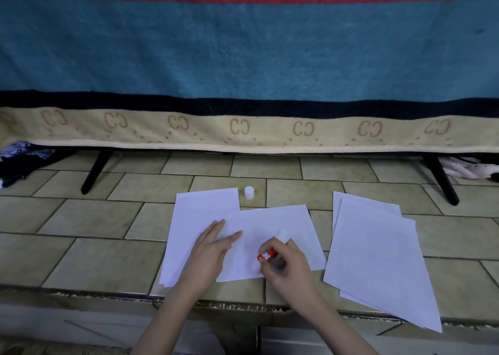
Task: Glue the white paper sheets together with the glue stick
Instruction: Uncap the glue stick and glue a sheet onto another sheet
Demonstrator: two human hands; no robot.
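glue stick (267,254) on overlapping white sheets (272,227), tiled surface (108,219).
right hand (286,265) fingers grip it; left hand (213,246) fingers spread flat, pinning paper; cap (249,192) apart.

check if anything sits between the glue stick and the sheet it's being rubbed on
Nothing visible does. The right hand holds the glue stick against the top sheet, the left hand lies flat beside it, and the cap stands off the paper.

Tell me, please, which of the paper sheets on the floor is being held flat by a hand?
The centre sheet, overlapping the left sheet: the left hand presses on it while the right hand holds the glue stick. The right-hand stack lies untouched.
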